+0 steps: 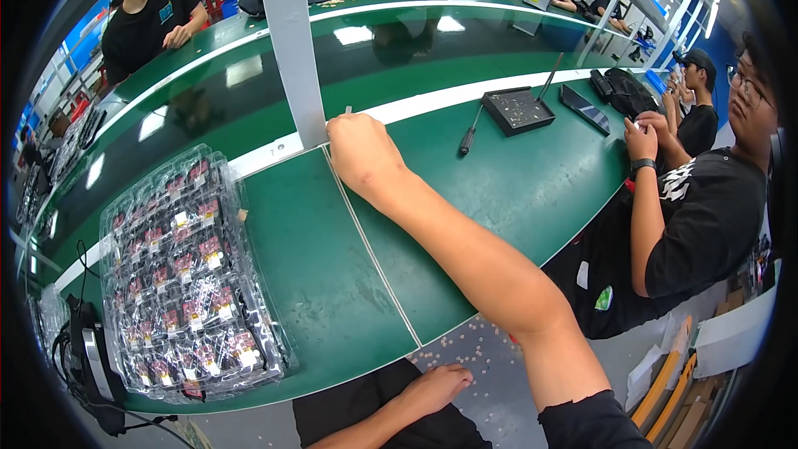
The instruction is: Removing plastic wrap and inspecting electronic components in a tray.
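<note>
My right hand [363, 148] reaches across the green bench to the foot of the grey upright post [293, 58]. Its fingers are curled closed, their tips hidden behind the hand. A small grey piece [348, 110] sticks up just beyond the knuckles; I cannot tell what it is. Down on my lap, my left hand [445, 384] rests on the dark trousers, fingers loosely curled, with nothing visible in it. Left of the post lies a stack of clear plastic trays [187, 283], filled with small parts in black, red and white.
A screwdriver [469, 140], a black parts box [517, 111] and a dark flat device [585, 109] lie on the right bench. A person [698, 216] sits close on my right. Cables [71, 349] and a black device are at the left edge. White bits litter the floor.
</note>
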The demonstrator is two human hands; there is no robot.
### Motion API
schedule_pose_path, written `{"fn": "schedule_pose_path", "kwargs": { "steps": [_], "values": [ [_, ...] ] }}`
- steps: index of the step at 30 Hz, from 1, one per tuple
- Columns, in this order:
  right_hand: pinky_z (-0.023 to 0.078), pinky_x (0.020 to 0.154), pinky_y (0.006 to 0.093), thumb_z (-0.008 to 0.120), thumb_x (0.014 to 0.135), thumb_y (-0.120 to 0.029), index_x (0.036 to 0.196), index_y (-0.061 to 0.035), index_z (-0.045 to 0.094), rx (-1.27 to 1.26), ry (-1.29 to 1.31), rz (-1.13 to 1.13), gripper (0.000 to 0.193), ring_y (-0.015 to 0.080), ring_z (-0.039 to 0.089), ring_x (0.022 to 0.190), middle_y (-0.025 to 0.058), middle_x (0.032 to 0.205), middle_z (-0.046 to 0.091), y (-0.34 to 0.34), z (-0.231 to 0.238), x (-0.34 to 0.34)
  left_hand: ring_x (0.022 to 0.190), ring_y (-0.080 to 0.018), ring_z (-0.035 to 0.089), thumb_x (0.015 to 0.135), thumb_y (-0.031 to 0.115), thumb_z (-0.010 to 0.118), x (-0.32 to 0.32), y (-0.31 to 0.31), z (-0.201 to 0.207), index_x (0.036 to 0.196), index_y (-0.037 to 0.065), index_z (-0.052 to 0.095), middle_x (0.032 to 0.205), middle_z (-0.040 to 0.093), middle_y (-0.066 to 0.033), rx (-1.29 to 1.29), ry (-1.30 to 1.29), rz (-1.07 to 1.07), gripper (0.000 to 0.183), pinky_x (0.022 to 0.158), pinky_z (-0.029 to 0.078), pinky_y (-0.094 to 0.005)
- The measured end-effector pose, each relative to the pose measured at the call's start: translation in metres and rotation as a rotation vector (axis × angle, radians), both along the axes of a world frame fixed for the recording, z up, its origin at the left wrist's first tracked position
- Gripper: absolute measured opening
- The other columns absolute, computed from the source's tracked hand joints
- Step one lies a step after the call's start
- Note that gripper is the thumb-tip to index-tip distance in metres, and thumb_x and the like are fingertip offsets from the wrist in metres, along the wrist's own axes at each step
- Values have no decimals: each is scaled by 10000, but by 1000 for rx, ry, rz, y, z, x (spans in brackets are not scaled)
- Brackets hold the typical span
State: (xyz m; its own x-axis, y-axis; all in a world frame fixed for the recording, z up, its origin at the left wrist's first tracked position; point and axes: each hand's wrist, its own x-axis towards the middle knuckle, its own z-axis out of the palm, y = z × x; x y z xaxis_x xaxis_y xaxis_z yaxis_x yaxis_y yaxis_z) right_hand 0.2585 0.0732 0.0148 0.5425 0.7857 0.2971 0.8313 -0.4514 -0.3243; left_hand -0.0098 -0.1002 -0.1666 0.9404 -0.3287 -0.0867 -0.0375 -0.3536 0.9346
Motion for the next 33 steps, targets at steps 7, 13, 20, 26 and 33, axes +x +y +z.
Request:
{"fn": "schedule_pose_path", "kwargs": {
  "steps": [7, 13, 20, 26, 33],
  "values": [
    [586, 884, 498, 573, 857, 80, 942, 89, 719, 299, 39, -11, 169, 450, 704, 965, 287, 1018, 715, -3, -12, 14, 980, -382, 693, 993, 108, 620, 0, 0, 1, 1094, -3, 681, 1062, 704, -149, -2, 3, -7, 162, 836, 570, -448],
    [565, 915, 499, 574, 865, 74, 966, 65, 715, 388, 56, -60, 174, 437, 683, 1030, 251, 1064, 703, -3, -20, 24, 998, -381, 688, 994, 105, 616, -1, 0, 0, 1105, -4, 688, 1074, 706, -153, -7, 16, -7, 171, 850, 568, -447],
    [558, 954, 483, 544, 917, 54, 1147, 43, 712, 277, 147, -94, 285, 416, 672, 1098, 202, 1221, 679, -7, -12, 22, 1019, -385, 686, 989, 85, 615, -1, 0, -3, 1122, -18, 692, 1095, 710, -162, -10, 19, -6, 185, 876, 571, -443],
    [518, 1016, 463, 513, 936, 66, 1261, 28, 649, 449, 187, -166, 354, 420, 626, 1184, 248, 1358, 599, -5, -17, 30, 1039, -386, 688, 988, 71, 609, 0, 1, -1, 1132, -26, 701, 1123, 716, -168, 11, 12, -27, 197, 900, 573, -440],
    [565, 913, 399, 524, 969, 47, 1214, 61, 659, 522, 254, -80, 280, 335, 719, 982, 208, 1131, 710, -4, -21, 46, 1033, -388, 693, 989, 72, 608, 0, -1, 1, 1126, -29, 706, 1125, 720, -167, 24, 37, -16, 196, 898, 576, -441]
  ]
}}
